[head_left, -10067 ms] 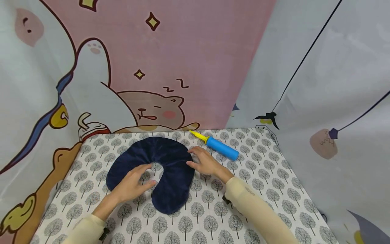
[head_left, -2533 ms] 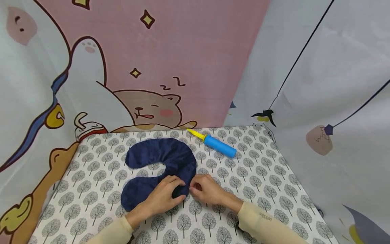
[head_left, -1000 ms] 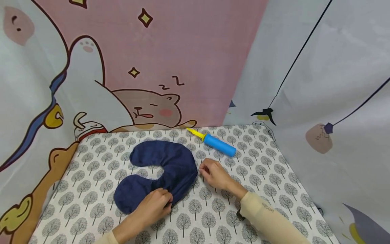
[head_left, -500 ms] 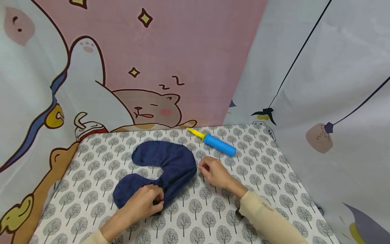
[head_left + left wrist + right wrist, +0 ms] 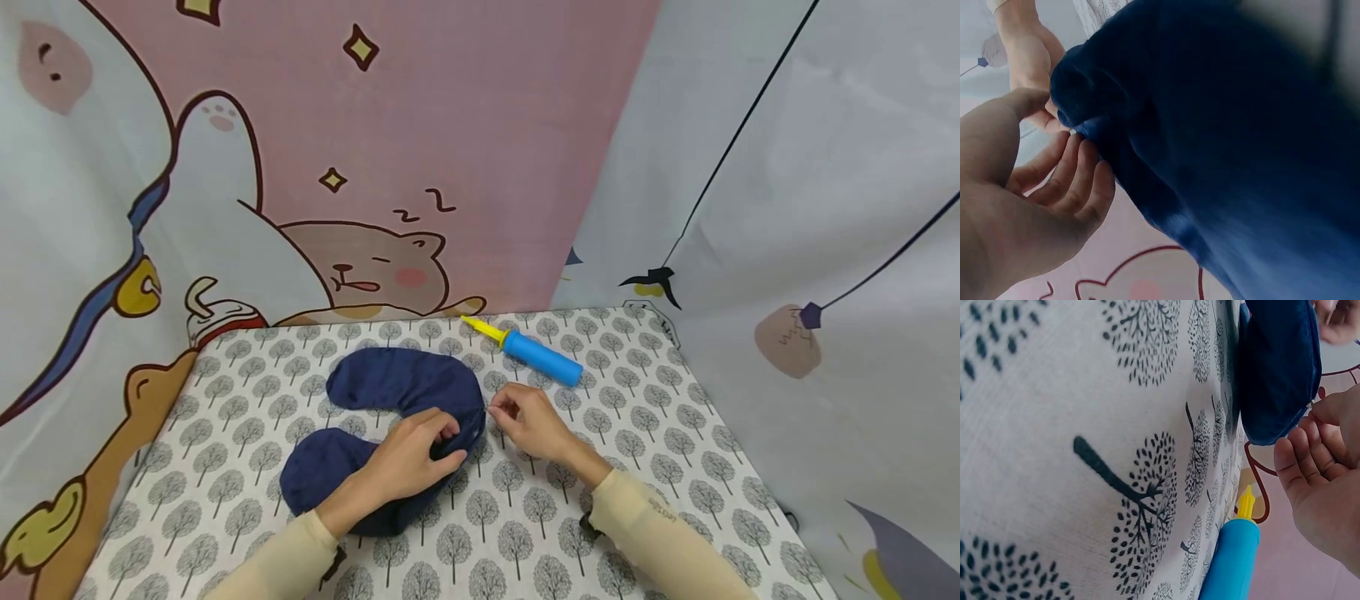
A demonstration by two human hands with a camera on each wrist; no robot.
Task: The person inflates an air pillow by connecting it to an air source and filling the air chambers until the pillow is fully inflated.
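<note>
A navy U-shaped neck pillow (image 5: 405, 375) lies flat and creased on the table, its gap facing left. My right hand (image 5: 531, 423) is at its right outer edge, thumb and forefinger pinching a small zipper pull (image 5: 1310, 405) on the seam. Across the lower part of the pillow lies my left hand (image 5: 411, 454), thumb apart from the loosely bent fingers; it holds nothing that I can see. In the left wrist view the left fingers (image 5: 1088, 178) are close to the pillow's seam, just below the right hand (image 5: 1032, 62).
A blue hand pump (image 5: 543, 358) with a yellow nozzle (image 5: 483, 330) lies behind my right hand. A tree-print cloth (image 5: 637, 500) covers the table. Printed cartoon curtains (image 5: 487, 167) rise at the back and sides.
Over ten seconds the pillow has turned and flattened, its gap now facing left. In the last half second my left hand moved right and up, releasing the lower edge; the right stayed at the seam.
</note>
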